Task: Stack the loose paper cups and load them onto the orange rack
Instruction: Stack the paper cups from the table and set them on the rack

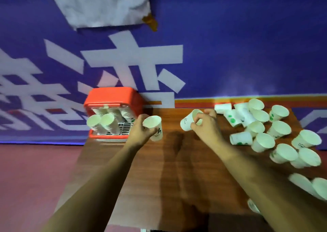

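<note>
Banner: a purple banner [230,46] with big white letters fills the far wall, from left to right.
Floor: the pink-red floor [35,170] lies to the left of the table.
White sheet: a crumpled white sheet [104,3] hangs high on the wall, above the rack.
Rack: the orange rack [113,95] sits on the far left corner of the table, against the wall.
Stacks: two stacks of cups [108,124] lean out of the rack toward you, and more cups show behind them.
Left hand: your left hand [141,131] is just to the right of the rack. Its fingers curl round one cup.
Left cup: the left cup [154,127] stands almost straight up in your grip, with its mouth open to you.
Table: the brown wood table [177,161] runs from near you to the wall.
Right cup: the right cup [186,123] is tipped over to one side, above the middle of the table.
Right hand: your right hand [207,125] pinches that cup at its rim, fingers bent over the edge.
Loose cups: many loose cups [263,141] lie all over the right side of the table. Some stand up and some lie on their sides. A few touch each other.
</note>
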{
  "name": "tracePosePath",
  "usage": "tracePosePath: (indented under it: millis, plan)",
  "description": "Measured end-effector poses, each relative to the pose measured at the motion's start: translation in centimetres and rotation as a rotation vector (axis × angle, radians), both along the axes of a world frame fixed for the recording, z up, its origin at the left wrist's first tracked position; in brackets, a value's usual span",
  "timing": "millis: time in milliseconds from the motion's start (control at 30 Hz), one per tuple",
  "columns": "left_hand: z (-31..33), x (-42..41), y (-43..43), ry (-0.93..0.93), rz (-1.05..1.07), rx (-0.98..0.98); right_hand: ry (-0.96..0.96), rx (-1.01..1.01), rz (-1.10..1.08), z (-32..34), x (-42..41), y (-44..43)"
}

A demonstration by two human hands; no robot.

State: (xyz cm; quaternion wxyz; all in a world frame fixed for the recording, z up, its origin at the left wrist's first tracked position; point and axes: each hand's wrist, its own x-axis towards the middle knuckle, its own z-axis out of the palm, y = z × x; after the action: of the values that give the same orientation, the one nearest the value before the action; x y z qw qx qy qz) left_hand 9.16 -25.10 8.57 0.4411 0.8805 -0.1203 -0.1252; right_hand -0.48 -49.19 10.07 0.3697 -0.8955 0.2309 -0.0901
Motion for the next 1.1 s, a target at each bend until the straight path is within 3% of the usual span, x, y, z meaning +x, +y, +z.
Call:
tracePosePath:
  millis: [100, 233, 467, 800, 1100]
  plan:
    - [1.1, 1.6, 7.2, -0.007, 0.140, -0.105, -0.014, 0.059, 0.077, 0.5, 3.3, 7.1]
    - [1.0, 4.4, 16.0, -0.031, 0.283, 0.034, -0.022, 0.094, 0.146, 0.9, 7.4, 15.8]
    - [-0.1, 10.6, 25.7, -0.039, 0.352, -0.039, -0.082, 0.120, 0.198, 0.9, 14.7, 25.9]
    - [-3.0, 17.1, 27.9, -0.077, 0.325, -0.043, -0.070, -0.026, 0.188, -3.0, 21.3, 31.2]
    - [-5.1, 19.5, 27.4, -0.091, 0.148, 0.038, -0.054, -0.126, 0.292, -6.1, 23.3, 32.8]
